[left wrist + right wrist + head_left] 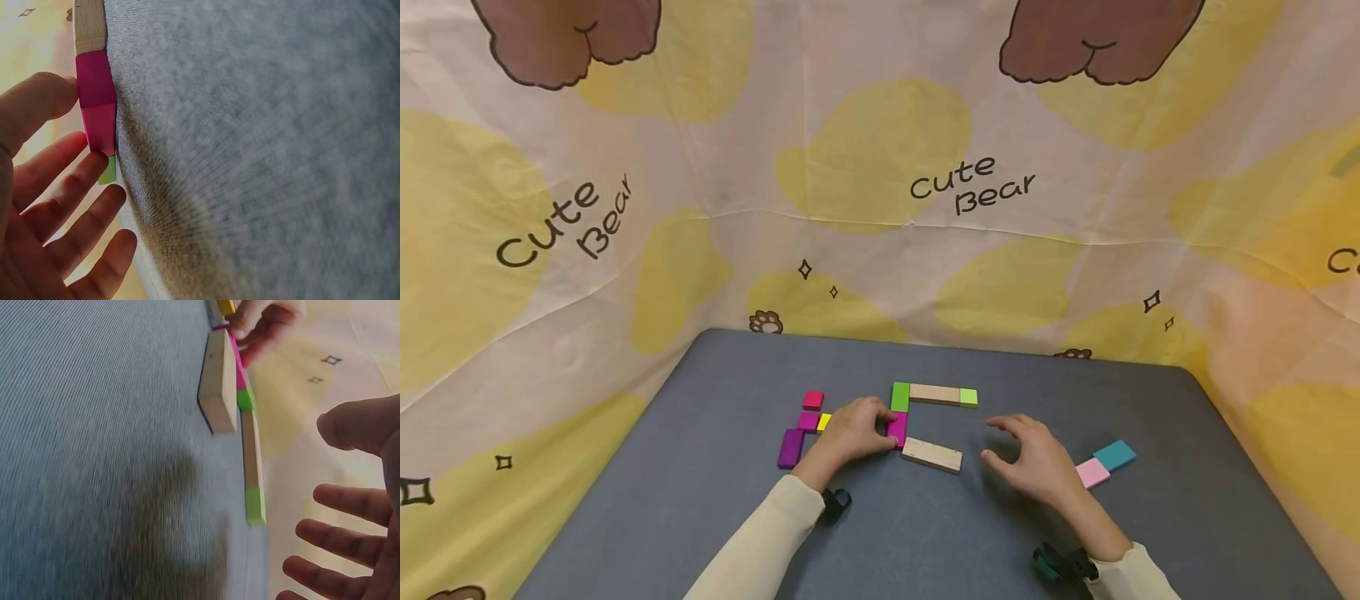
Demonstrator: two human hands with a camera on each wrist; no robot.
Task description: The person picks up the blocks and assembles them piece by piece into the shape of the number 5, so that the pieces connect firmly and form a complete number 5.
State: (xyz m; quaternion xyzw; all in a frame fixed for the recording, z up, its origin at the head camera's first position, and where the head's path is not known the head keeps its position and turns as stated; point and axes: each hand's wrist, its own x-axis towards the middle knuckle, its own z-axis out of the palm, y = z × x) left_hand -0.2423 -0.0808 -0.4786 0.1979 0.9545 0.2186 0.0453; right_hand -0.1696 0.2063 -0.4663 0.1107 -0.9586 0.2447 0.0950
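Note:
My left hand [856, 429] holds a magenta block [897, 429] by its ends, thumb at the near end and index finger at the far end. In the left wrist view the other fingers [100, 219] are spread beside the magenta block [95, 78]. That block lies between a green block [900, 397] and a pale wooden block [932, 456], forming one side of a bracket shape. A tan block [935, 394] runs right from the green one to a light green block [968, 398]. My right hand [1037, 462] hovers right of the wooden block, fingers apart, holding nothing.
Left of the left hand lie a red block [813, 401], a small magenta block [808, 422], a partly hidden yellow block [824, 422] and a purple block [790, 448]. Beyond the right hand are pink [1093, 473] and blue [1114, 455] blocks. A patterned cloth [865, 183] hangs behind the grey table [925, 542].

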